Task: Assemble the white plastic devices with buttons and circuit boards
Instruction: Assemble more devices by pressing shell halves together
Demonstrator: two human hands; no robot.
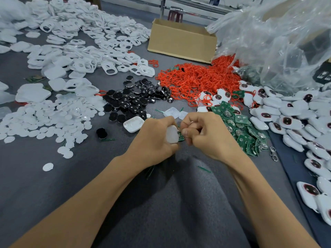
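My left hand (154, 138) grips a white plastic shell (171, 134) above the grey table. My right hand (206, 135) is curled beside it and pinches a green circuit board (181, 137) at the shell's right edge. Most of the board is hidden by my fingers. More green boards (240, 126) lie in a heap just right of my hands. Black buttons (134, 101) are piled ahead and to the left. A white shell half (133, 124) lies open side up beside my left hand.
White discs (44, 120) and white frames (86, 42) cover the left side. Red rings (193, 81) are heaped ahead, with a cardboard box (180, 42) and a clear plastic bag (277, 42) behind. Finished white devices (295, 119) line the right edge.
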